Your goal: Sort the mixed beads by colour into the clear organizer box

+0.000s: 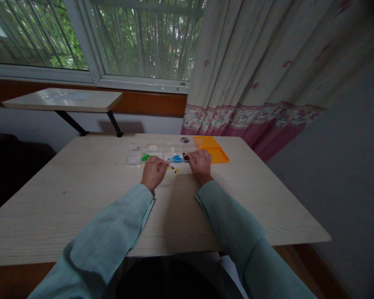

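My left hand (153, 172) is closed in a pinch just in front of a clear compartment tray (133, 160); whatever its fingertips hold is too small to name. Closed fingers of my right hand (201, 163) reach to the tray's right-hand compartment, which holds dark brown pieces (186, 156). Whether a piece is between those fingers I cannot make out. Green pieces (146, 157) and blue pieces (175, 158) lie in other compartments. Between my hands, several tiny yellow and dark pieces (173, 169) are scattered on the table.
An orange open case (218, 155) lies right of the tray, near the back edge of the wooden table (112, 216). A raised shelf (65, 99) on black legs stands at the back left. Behind are a window and a long curtain (237, 83).
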### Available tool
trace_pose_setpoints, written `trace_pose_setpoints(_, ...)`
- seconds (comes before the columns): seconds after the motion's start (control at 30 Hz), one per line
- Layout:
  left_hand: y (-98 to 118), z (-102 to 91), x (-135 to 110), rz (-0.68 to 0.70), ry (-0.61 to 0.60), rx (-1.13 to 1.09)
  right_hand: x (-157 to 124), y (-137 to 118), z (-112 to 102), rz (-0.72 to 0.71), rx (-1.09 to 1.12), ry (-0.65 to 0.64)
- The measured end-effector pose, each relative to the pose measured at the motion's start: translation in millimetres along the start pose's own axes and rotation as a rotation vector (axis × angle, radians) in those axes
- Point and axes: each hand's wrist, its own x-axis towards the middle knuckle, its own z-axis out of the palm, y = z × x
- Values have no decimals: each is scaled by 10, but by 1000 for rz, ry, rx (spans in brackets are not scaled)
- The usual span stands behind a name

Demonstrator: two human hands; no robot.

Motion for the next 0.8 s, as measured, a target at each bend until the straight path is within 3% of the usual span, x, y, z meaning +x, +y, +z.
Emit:
trace_pose_setpoints(0.4, 86, 18, -44, 152, -147, 77, -19, -6, 5, 38, 24, 18)
trace_pose_setpoints(0.8, 114, 60, -43, 107, -126, 165, -12, 5, 35, 29, 35, 19)
